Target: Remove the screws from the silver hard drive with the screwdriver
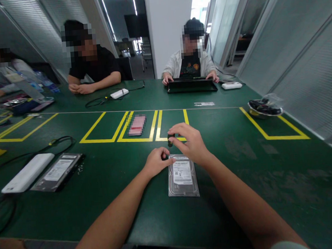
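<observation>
A silver hard drive (183, 178) with a white label lies flat on the green table in front of me. My left hand (156, 161) is at its upper left corner, thumb on the drive and fingers curled beside the edge. Above that same corner, my right hand (192, 141) pinches a short dark screwdriver (170, 140), held upright between thumb and fingertips. Only its stubby handle shows; the lower end is hidden or too small to make out.
On the left lie a second hard drive (60, 169), a white power bank (29, 173) and cables. Yellow tape outlines (138, 141) and a pink phone-sized object (137, 125) are beyond my hands. A bowl (265, 109) stands at right. People sit opposite, one holding a black tray (192, 86).
</observation>
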The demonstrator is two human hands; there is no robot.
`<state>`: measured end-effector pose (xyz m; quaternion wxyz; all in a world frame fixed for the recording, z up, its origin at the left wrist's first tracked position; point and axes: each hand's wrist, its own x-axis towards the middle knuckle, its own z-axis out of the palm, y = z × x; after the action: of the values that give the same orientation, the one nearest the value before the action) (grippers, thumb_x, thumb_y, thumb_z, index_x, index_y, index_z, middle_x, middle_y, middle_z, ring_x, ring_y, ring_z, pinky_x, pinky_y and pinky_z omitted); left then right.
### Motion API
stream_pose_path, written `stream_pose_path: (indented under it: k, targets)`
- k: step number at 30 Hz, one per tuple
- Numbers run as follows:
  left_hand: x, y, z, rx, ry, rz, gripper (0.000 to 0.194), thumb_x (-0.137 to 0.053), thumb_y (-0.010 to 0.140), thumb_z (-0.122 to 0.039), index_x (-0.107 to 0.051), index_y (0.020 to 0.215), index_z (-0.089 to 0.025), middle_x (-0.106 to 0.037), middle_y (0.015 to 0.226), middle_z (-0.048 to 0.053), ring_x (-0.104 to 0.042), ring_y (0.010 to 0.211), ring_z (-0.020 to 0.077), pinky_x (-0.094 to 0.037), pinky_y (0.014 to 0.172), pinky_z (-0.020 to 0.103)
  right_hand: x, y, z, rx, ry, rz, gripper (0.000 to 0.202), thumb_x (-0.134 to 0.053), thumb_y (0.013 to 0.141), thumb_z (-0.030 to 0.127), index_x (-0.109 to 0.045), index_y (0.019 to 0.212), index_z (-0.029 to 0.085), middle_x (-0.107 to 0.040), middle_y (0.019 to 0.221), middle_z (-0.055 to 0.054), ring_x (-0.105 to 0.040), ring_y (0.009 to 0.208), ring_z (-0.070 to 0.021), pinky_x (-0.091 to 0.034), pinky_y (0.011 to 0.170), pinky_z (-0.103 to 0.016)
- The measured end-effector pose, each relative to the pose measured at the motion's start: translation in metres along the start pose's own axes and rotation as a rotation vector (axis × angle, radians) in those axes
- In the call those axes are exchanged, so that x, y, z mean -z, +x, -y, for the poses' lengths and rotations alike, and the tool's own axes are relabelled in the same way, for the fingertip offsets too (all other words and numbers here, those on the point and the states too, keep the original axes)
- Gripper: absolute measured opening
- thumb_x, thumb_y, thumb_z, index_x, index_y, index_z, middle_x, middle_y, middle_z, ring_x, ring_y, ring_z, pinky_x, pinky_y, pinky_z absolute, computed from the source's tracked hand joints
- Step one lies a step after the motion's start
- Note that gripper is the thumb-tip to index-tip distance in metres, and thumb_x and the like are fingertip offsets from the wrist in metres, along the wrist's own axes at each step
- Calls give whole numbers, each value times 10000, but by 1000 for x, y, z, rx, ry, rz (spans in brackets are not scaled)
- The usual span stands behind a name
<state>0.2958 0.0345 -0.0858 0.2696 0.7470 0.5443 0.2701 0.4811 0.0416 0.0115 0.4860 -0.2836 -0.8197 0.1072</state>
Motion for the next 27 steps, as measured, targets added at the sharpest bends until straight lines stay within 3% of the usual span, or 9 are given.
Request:
stream_pose_path:
  k: [3, 8, 14, 21, 27]
  targets:
    - [-1, 0, 1, 1, -3, -3, 365, -727, 705, -500, -594, 851, -194, -542, 704, -32, -492, 673, 146, -347, 634, 264, 2, 0, 2, -10, -7, -21, 137, -605, 888, 234, -675, 1003, 210, -692, 1013, -75, -648, 980, -196, -540, 866, -386]
    - [0, 0, 0, -2, -14, 0, 363, -726, 706, -505, -593, 838, -193, -540, 700, -33, -493, 671, 145, -352, 636, 265, 1, 0, 2, 11, 44, 12, 215, -498, 917, 158, -665, 1041, 213, -695, 1141, -83, -643, 1094, -196, -527, 940, -409]
    - [1, -1, -1, 2, -12, -6, 361, -731, 704, -499, -598, 841, -193, -540, 698, -33, -496, 670, 145, -354, 639, 263, 0, 0, 3, -15, -1, -23, 90, -603, 888, 223, -674, 941, 209, -661, 921, -58, -636, 896, -179, -542, 807, -350]
    - [2, -1, -2, 0, -18, -1, 357, -729, 707, -497, -595, 836, -192, -549, 705, -30, -502, 681, 150, -359, 650, 269, 1, 1, 4, 21, 63, 13, 199, -506, 910, 155, -666, 1012, 212, -699, 1113, -79, -649, 1073, -190, -528, 927, -394]
    - [1, 0, -1, -2, -18, -1, 347, -734, 708, -479, -594, 828, -186, -531, 693, -37, -489, 666, 142, -344, 642, 265, 0, 1, 2, 20, 38, -1, 110, -590, 892, 185, -673, 964, 185, -691, 966, -74, -646, 948, -182, -535, 841, -350]
